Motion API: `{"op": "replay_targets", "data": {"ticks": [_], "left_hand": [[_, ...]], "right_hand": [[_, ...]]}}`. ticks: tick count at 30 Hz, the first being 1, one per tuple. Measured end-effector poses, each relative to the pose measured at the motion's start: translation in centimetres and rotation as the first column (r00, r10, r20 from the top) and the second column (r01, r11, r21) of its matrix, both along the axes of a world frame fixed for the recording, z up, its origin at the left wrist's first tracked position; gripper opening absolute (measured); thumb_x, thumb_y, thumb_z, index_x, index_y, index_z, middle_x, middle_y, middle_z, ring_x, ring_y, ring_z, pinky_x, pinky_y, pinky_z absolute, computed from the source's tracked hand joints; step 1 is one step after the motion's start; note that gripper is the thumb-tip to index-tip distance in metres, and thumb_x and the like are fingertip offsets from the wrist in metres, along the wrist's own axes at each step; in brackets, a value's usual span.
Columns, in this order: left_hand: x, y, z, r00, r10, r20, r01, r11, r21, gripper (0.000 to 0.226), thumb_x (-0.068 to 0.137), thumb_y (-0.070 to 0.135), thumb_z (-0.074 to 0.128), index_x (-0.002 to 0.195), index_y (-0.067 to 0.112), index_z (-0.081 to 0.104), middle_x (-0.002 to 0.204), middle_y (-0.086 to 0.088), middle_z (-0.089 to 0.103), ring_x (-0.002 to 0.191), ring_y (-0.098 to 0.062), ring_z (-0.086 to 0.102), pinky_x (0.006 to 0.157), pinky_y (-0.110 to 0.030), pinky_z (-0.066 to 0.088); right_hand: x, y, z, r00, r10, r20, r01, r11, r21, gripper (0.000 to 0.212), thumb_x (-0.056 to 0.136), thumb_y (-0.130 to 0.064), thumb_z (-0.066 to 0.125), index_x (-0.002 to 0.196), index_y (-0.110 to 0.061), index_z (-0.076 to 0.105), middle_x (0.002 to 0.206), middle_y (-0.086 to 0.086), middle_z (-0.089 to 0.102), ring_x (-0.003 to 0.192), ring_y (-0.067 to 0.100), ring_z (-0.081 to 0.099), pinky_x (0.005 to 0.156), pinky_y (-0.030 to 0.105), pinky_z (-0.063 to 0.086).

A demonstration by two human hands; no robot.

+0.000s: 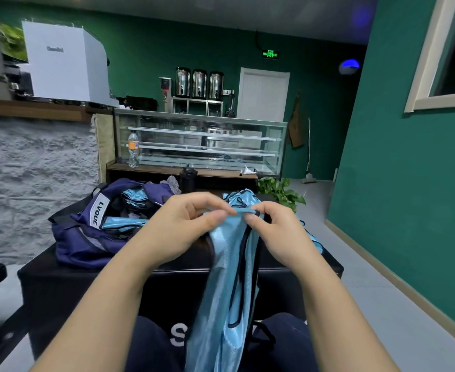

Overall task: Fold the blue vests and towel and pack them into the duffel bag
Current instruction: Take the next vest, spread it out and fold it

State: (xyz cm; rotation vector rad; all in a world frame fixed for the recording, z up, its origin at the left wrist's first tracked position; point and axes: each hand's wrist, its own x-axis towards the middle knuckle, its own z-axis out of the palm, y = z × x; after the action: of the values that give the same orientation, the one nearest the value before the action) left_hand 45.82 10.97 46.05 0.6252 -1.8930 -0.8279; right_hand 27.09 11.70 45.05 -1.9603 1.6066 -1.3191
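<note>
Both hands up over the black surface [68, 277]. Left hand [183, 224] and right hand [277, 226] each pinch the top edge of a light-blue vest [226, 285], which hangs down toward the lap. Navy duffel bag [86, 237] sits open on the left, blue fabric inside. More blue vests [244, 198] lie just behind the hands.

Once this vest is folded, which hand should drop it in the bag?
Left, probably. The duffel bag lies open on the left hand's side; the right hand would have to cross over. Both pinch the vest.
</note>
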Motion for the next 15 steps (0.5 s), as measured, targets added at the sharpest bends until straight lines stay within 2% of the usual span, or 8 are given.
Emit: {"op": "replay_targets", "data": {"ticks": [3,5,7,9,10,11,13,15], "left_hand": [[-0.4,1.0,0.1,0.99,-0.139,0.024,0.134,0.98,0.147,0.01,0.074,0.016,0.067,0.083,0.016,0.072,0.068,0.005,0.07,0.063,0.0,0.061,0.065,-0.01,0.045],[-0.5,1.0,0.0,0.967,-0.235,0.097,0.209,0.953,0.22,0.024,0.074,0.008,0.073,0.096,0.015,0.068,0.079,0.005,0.074,0.074,0.001,0.065,0.072,-0.01,0.046],[-0.9,1.0,-0.1,0.962,-0.234,0.141,0.199,0.955,0.221,0.03,0.081,-0.002,0.069,0.103,0.017,0.066,0.093,0.004,0.075,0.087,-0.001,0.066,0.08,-0.013,0.046],[-1.4,0.8,-0.2,0.986,-0.071,0.152,0.053,0.991,0.119,0.027,0.086,-0.004,0.063,0.096,0.021,0.068,0.09,0.007,0.075,0.085,0.0,0.066,0.08,-0.012,0.047],[-1.5,0.7,-0.2,0.983,0.046,0.177,-0.051,0.998,0.026,0.028,0.088,-0.001,0.062,0.09,0.026,0.069,0.085,0.01,0.075,0.08,0.001,0.065,0.077,-0.011,0.047],[-1.5,0.6,0.0,0.964,0.153,0.216,-0.139,0.987,-0.079,0.03,0.089,0.001,0.061,0.086,0.03,0.068,0.08,0.012,0.074,0.076,0.003,0.064,0.076,-0.012,0.048],[-1.4,0.3,0.1,0.918,0.298,0.26,-0.224,0.934,-0.279,0.029,0.089,0.006,0.06,0.081,0.033,0.067,0.078,0.013,0.07,0.076,0.002,0.063,0.075,-0.017,0.048],[-1.0,-0.1,-0.1,0.895,0.379,0.236,-0.246,0.859,-0.45,0.01,0.088,0.023,0.064,0.079,0.025,0.068,0.084,0.012,0.059,0.083,-0.003,0.058,0.078,-0.022,0.044]], "right_hand": [[0.0,-0.1,-0.1,0.999,-0.022,0.044,0.021,1.0,0.018,0.015,0.092,-0.029,0.059,0.097,-0.016,0.066,0.096,-0.008,0.065,0.086,0.008,0.058,0.065,0.008,0.036],[0.0,-0.1,-0.1,0.995,-0.051,0.081,0.047,0.998,0.048,0.017,0.091,-0.029,0.059,0.101,-0.017,0.065,0.1,-0.006,0.066,0.089,0.011,0.059,0.067,0.012,0.039],[-0.1,-0.1,-0.1,0.99,-0.071,0.119,0.06,0.994,0.088,0.014,0.093,-0.024,0.053,0.101,-0.02,0.065,0.098,0.001,0.068,0.081,0.016,0.059,0.067,0.022,0.042],[-0.2,-0.1,0.0,0.984,-0.057,0.169,0.038,0.993,0.116,0.025,0.094,-0.014,0.042,0.098,-0.022,0.065,0.092,0.008,0.069,0.074,0.017,0.056,0.065,0.025,0.043],[-0.3,-0.2,-0.1,0.982,-0.051,0.181,0.028,0.992,0.125,0.03,0.094,-0.011,0.037,0.096,-0.022,0.065,0.082,0.007,0.067,0.068,0.014,0.054,0.061,0.022,0.042],[-0.5,-0.2,-0.1,0.981,-0.048,0.188,0.024,0.991,0.129,0.034,0.094,-0.007,0.034,0.096,-0.022,0.064,0.066,0.002,0.06,0.056,0.009,0.049,0.05,0.018,0.037],[-0.8,-0.3,-0.2,0.98,-0.047,0.194,0.023,0.992,0.123,0.04,0.093,-0.001,0.03,0.095,-0.024,0.063,0.044,-0.008,0.038,0.035,0.004,0.03,0.037,0.015,0.024],[-1.0,-0.4,-0.3,0.981,-0.035,0.189,0.016,0.995,0.101,0.04,0.094,-0.001,0.032,0.093,-0.028,0.062,0.046,-0.007,0.036,0.035,0.005,0.026,0.037,0.017,0.023]]}}
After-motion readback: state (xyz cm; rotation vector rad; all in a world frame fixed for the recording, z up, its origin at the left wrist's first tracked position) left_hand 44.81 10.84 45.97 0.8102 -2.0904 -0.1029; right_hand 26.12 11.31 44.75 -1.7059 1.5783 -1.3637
